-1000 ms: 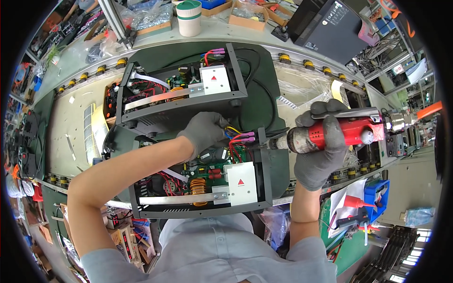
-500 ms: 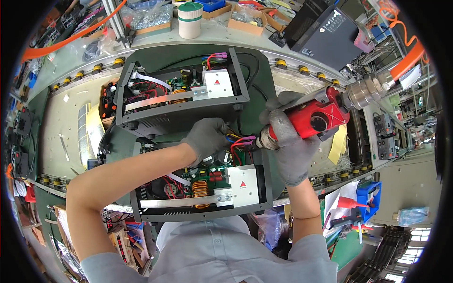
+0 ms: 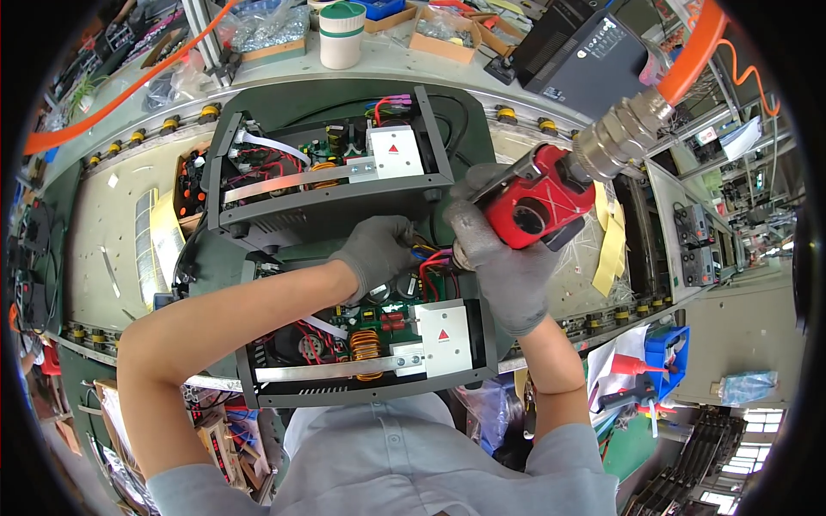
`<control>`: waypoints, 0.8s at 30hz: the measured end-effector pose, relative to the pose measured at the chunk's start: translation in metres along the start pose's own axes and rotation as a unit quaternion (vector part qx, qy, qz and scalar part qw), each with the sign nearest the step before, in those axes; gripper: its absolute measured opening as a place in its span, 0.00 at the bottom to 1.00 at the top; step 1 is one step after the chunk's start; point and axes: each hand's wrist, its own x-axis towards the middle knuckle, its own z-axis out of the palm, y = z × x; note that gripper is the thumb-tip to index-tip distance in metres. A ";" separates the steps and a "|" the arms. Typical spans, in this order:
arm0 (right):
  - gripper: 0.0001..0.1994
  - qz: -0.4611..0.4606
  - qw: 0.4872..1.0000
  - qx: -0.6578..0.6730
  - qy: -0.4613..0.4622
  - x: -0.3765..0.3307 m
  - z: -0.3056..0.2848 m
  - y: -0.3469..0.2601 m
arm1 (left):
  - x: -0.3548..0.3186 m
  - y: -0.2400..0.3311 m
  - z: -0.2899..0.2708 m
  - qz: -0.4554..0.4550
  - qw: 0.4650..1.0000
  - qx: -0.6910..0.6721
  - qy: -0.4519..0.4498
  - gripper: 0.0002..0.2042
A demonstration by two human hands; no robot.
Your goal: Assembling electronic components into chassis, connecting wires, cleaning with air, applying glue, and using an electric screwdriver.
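Bright, even light falls from above onto my bench (image 3: pixel 103 232), and shadows under my gloved hands are soft and short. The pale bench top on the left looks a little washed out. At far right, daylight through the windows (image 3: pixel 757 421) blows out to white. Straight rails bend hard toward the round black rim. The middle is sharp; things at the edges smear and squeeze.

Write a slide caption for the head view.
Gloved right hand holds a red power screwdriver over an open chassis; left hand steadies wires.
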 end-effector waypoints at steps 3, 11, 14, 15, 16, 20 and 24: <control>0.15 0.013 0.999 -0.047 -0.019 -0.001 0.000 0.003 | 0.002 -0.003 0.001 0.016 1.000 -0.003 0.001 0.08; 0.16 -0.087 0.994 -0.072 -0.003 -0.004 0.006 0.005 | -0.002 0.003 0.001 0.066 0.997 0.024 -0.015 0.04; 0.16 -0.111 0.990 -0.083 -0.005 -0.003 0.006 0.010 | 0.000 -0.001 0.002 0.076 0.997 -0.025 -0.013 0.03; 0.16 -0.110 0.990 -0.083 -0.005 -0.003 0.005 0.010 | -0.001 0.000 0.002 0.083 0.996 -0.032 -0.013 0.02; 0.17 -0.106 0.990 -0.094 -0.008 -0.002 0.004 0.009 | -0.001 0.002 0.002 0.082 0.996 -0.033 -0.013 0.02; 0.17 -0.122 0.988 -0.084 -0.034 -0.005 0.005 0.009 | 0.003 -0.007 0.003 0.079 0.996 0.002 -0.043 0.03; 0.16 -0.152 0.984 -0.097 -0.009 -0.006 0.004 0.013 | -0.001 0.012 -0.001 -0.007 0.998 0.008 -0.058 0.03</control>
